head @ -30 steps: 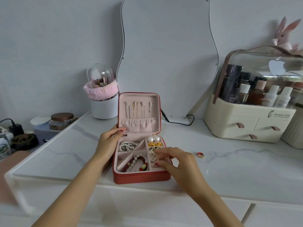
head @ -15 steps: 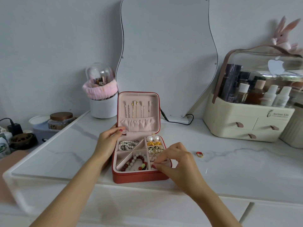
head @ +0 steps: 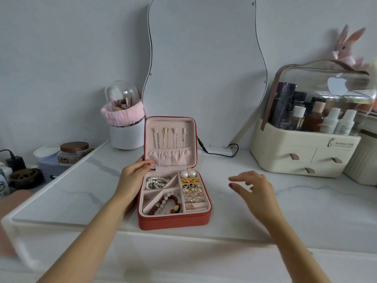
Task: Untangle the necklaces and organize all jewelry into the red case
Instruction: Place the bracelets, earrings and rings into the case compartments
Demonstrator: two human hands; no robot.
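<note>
My right hand (head: 253, 186) has left the red case (head: 173, 219), fingers spread and empty, toward a ring I can't see now; left hand (head: 132, 176) steadies the lid.

wavy mirror (head: 206, 70), brush holder (head: 126, 127), cosmetics organizer (head: 306, 152), plush rabbit (head: 346, 48)

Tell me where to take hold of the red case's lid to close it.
Pinch the lid by its free top rim, coming from above on the right. It stands upright, hinged at its bottom edge to the red case, and the left hand rests at its lower left; the right hand holds nothing.
</note>
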